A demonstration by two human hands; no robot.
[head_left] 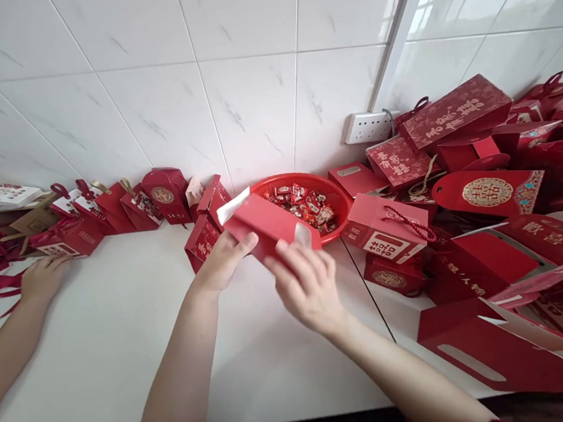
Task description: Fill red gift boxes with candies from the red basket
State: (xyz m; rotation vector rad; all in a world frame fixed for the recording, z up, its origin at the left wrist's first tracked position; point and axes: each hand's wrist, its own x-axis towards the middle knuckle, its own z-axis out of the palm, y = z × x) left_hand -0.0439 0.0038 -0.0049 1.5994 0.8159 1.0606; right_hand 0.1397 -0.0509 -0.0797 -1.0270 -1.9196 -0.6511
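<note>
Both my hands hold a red paper gift box (275, 224) above the middle of the white table. My left hand (224, 261) grips its left end, thumb on the near side, beside an open white-lined flap. My right hand (306, 282) has its fingers bent against the right part of the box, close to a pale oval cutout. Behind the box stands a red plastic basket (345, 214) with many small wrapped candies (305, 202). My right fingertips are partly hidden against the box.
Red gift boxes (396, 222) are heaped along the right. A row of small boxes and bags (105, 209) lines the wall at the left. Another person's hand (44, 279) touches a box there. A power strip (368, 127) is by the tiled wall.
</note>
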